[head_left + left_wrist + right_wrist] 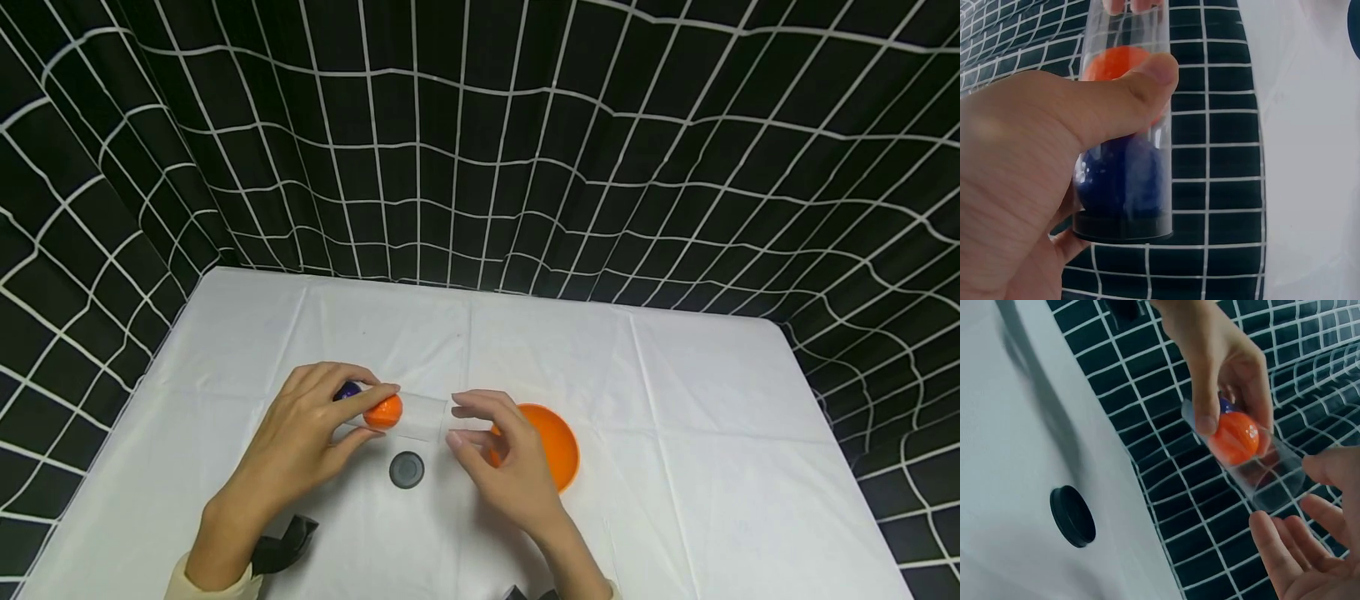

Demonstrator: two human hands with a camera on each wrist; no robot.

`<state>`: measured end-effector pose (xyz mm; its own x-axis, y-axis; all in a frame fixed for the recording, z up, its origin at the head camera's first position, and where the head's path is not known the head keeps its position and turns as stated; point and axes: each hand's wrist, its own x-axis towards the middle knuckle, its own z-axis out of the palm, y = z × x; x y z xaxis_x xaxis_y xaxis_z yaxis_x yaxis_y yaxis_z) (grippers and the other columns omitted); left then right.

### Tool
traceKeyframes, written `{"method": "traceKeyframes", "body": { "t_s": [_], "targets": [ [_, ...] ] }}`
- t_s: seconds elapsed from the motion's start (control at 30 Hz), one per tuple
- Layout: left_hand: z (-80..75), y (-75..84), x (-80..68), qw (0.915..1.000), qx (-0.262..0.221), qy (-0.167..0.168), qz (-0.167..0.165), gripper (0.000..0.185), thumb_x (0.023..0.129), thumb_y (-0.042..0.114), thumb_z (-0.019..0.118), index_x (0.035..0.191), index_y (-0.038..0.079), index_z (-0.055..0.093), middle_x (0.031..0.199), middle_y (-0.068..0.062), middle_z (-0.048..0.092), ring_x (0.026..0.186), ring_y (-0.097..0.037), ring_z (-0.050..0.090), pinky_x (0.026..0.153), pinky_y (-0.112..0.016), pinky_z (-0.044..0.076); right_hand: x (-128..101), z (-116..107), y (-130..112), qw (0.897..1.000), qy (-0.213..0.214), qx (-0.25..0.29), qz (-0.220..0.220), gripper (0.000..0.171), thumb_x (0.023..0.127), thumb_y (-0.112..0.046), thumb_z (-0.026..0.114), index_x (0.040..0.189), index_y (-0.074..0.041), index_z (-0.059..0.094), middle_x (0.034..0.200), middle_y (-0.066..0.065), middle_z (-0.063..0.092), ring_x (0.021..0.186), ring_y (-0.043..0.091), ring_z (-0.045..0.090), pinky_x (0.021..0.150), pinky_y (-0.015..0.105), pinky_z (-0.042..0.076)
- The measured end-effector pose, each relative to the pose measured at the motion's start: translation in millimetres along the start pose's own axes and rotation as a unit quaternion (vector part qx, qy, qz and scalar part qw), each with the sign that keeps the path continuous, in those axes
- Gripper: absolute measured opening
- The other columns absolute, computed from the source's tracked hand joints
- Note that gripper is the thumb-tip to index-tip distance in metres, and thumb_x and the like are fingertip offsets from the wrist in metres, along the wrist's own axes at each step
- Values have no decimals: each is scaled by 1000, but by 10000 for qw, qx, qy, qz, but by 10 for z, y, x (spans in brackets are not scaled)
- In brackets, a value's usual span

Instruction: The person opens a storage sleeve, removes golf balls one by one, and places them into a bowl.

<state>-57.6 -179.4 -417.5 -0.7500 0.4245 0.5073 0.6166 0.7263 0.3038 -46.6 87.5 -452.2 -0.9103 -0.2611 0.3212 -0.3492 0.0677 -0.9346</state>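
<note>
My left hand (303, 425) grips a clear plastic tube (423, 417), thumb on one side and fingers round the other. Inside it, an orange ball (384, 412) sits against a dark blue ball (1119, 178). A black cap (1122, 226) closes the tube's end by the blue ball. The other end is uncovered and points at my right hand (517, 467). That hand holds nothing; its parted fingers and thumb curve loosely beside the rim, and contact is hard to tell. A loose dark round cap (407, 470) lies on the table below the tube.
An orange bowl (561, 450) stands on the table just beyond my right hand, which partly covers it. The white cloth-covered table (720, 467) is bordered by a black curtain with white grid lines (480, 150). A black strap piece (287, 546) shows at my left wrist.
</note>
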Motion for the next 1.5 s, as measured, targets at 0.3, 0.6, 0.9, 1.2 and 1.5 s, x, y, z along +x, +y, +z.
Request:
{"method": "traceKeyframes", "body": {
  "t_s": [0.3,0.6,0.9,1.2,1.5],
  "targets": [
    [-24,1,13,9999,110,61,70,48,78,20,95,123,25,78,116,-3,72,114,-25,64,107,-47,45,-27,74,-1,9993,24,262,249,40,95,1,75,134,-8,67,132,18,63,120,29,69,98,35,63],
    [-29,6,22,9997,85,188,98,48,77,21,96,122,23,79,115,-3,73,113,-25,65,105,-47,45,-15,69,6,9987,12,210,461,40,95,0,75,134,-3,65,133,18,63,121,19,69,99,33,63],
    [-69,16,0,9998,85,-68,-136,49,80,24,94,126,27,78,121,-1,73,118,-23,63,102,-45,46,-21,68,-12,9986,-86,300,419,42,97,-1,74,137,-6,64,135,18,63,123,24,69,99,32,62],
    [-81,4,-8,9998,154,79,-110,53,78,24,95,128,27,78,121,-2,74,117,-24,65,97,-46,48,-15,27,-29,9972,-162,528,511,40,98,0,73,136,-1,63,134,16,63,113,10,74,95,30,63],
    [-75,-36,-14,9997,-50,10,-246,53,79,27,94,129,25,77,121,-2,74,117,-24,66,100,-48,50,-18,5,-47,9974,-132,686,171,39,96,6,72,134,2,64,132,24,60,114,10,71,96,32,63]
  ]
}}
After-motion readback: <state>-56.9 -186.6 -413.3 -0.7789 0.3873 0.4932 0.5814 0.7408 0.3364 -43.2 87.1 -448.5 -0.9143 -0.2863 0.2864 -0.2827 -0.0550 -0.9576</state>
